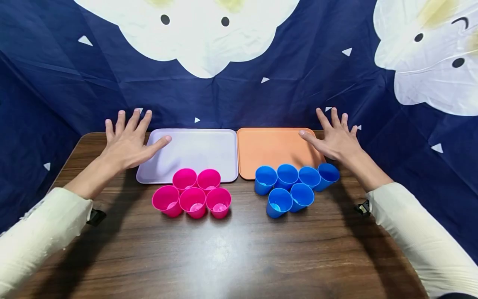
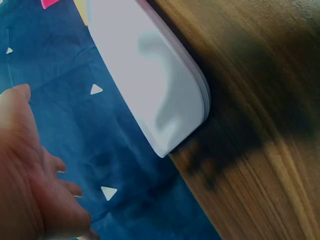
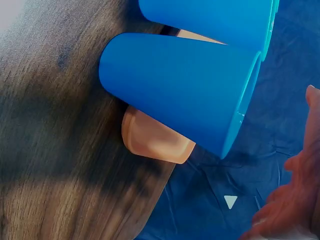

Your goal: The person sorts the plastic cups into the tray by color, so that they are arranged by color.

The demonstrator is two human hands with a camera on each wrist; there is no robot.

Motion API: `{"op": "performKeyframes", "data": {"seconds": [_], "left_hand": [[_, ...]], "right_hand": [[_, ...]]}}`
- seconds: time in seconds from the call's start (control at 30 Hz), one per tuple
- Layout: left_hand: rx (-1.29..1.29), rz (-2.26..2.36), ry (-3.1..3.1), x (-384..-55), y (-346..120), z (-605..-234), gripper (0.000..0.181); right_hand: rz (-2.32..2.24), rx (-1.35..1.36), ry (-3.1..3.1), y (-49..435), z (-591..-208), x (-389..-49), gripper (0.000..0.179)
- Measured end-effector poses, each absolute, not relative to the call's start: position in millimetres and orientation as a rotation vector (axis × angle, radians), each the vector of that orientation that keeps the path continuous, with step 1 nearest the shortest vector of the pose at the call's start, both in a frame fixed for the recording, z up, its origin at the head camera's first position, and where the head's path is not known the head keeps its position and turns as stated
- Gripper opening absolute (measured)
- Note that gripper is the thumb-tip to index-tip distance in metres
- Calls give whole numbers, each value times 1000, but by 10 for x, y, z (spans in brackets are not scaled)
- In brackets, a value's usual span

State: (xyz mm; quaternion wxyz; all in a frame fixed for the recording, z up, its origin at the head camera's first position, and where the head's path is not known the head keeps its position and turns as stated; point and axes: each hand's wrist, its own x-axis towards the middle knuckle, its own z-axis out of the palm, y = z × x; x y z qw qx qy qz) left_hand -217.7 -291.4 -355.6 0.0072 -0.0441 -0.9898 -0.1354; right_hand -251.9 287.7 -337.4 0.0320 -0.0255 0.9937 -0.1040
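My left hand (image 1: 127, 143) hovers with spread fingers over the left end of a lavender tray (image 1: 201, 153) and holds nothing. Likewise spread, my right hand (image 1: 337, 139) hangs by the right end of an orange tray (image 1: 272, 145), its thumb over the tray's far corner. Several pink cups (image 1: 196, 203) stand mouth up in two rows in front of the lavender tray. Before the orange tray stand several blue cups (image 1: 279, 203), also mouth up, in two rows. In the right wrist view, the nearest blue cup (image 3: 175, 90) overlaps the orange tray's corner (image 3: 155, 137).
The trays lie side by side at the back of a brown wooden table (image 1: 220, 257). Behind and beside it hangs a dark blue cloth (image 1: 239, 99) with white cloud faces and small triangles. Both wrists carry small black devices at the sleeve ends.
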Motion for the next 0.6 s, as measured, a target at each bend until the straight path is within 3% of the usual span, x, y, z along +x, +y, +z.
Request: {"op": "performKeyframes", "data": {"seconds": [0.6], "left_hand": [[-176,-616,-3086,-2192,-3166,-3924,112]], "right_hand": [[-349,-156,2974,2583,-3197,-2419,114]]}}
